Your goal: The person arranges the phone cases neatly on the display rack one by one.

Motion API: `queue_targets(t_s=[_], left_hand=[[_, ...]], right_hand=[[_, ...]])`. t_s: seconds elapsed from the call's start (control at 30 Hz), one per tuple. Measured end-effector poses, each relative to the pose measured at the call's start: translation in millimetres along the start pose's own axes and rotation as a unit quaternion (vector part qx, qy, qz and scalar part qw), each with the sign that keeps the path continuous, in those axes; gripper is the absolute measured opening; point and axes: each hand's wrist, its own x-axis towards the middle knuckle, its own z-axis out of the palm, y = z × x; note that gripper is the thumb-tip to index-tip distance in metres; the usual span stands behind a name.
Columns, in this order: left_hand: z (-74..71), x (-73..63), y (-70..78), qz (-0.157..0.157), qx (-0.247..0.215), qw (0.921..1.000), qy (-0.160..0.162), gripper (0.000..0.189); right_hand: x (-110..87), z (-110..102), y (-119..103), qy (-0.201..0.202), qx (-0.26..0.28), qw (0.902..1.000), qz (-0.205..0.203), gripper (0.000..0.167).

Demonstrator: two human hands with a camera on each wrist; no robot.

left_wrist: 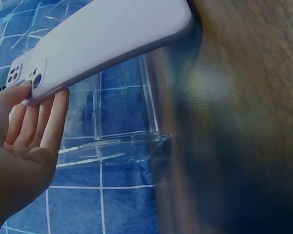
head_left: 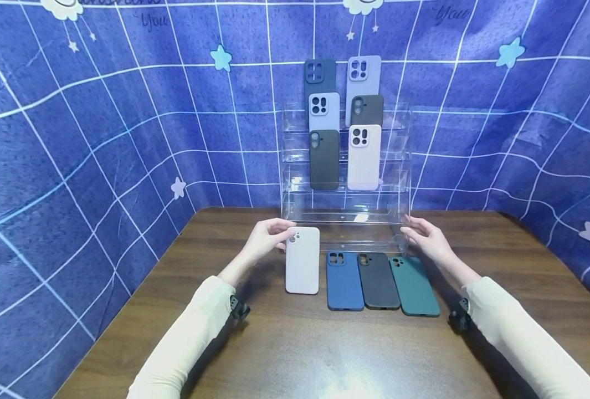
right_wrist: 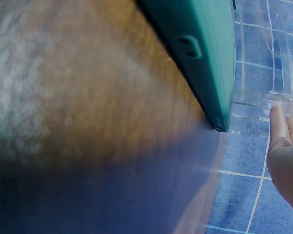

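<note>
My left hand (head_left: 268, 235) pinches a pale phone case (head_left: 302, 269) by its upper left corner, thumb on the camera side and fingers behind. In the left wrist view the pale phone case (left_wrist: 112, 41) is tilted above the table. A clear tiered display stand (head_left: 344, 217) stands behind it, bearing several phone cases on its upper tiers. At the stand's right edge is my right hand (head_left: 428, 238), its fingers extended; whether they touch the plastic is hard to tell. Nearest to that hand lies a green phone case (head_left: 414, 285), beside a black case (head_left: 378, 281) and a blue case (head_left: 344, 282).
On the stand are a white case (head_left: 364, 166), a dark case (head_left: 324, 166), a light blue case (head_left: 324, 119), another dark case (head_left: 369, 113), a navy case (head_left: 322, 83) and a lilac case (head_left: 367, 83). A blue patterned cloth (head_left: 125, 111) hangs behind the wooden table (head_left: 275, 343).
</note>
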Motion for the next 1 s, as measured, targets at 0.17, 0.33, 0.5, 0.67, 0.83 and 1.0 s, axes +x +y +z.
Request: queue_targets(t_s=[0.17, 0.33, 0.5, 0.67, 0.83, 1.0], left_hand=[[0.9, 1.1, 7.0, 0.015, 0.009, 0.9998, -0.004, 0.03], [3.9, 4.8, 17.6, 0.038, 0.031, 0.9988, -0.002, 0.03], [7.6, 12.1, 29.5, 0.058, 0.031, 0.9978, 0.004, 0.031], [12.1, 20.7, 51.1, 0.072, 0.024, 0.997, 0.009, 0.03], [18.1, 38.3, 59.2, 0.087, 0.02, 0.9957, 0.025, 0.033], [22.2, 51.5, 73.5, 0.102, 0.011, 0.9939, 0.041, 0.033]], right_hand=[[-0.7, 0, -1, -0.002, -0.004, 1.0, -0.002, 0.049], [-2.2, 0, -4, -0.004, -0.008, 0.9999, -0.008, 0.049], [-2.9, 1, -4, -0.001, 0.001, 1.0, -0.008, 0.05], [-3.0, 1, -6, 0.006, -0.003, 1.0, -0.001, 0.05], [-2.3, 1, -5, 0.006, -0.015, 0.9999, 0.0, 0.048], [-3.2, 1, -4, 0.006, -0.014, 0.9999, -0.002, 0.047]])
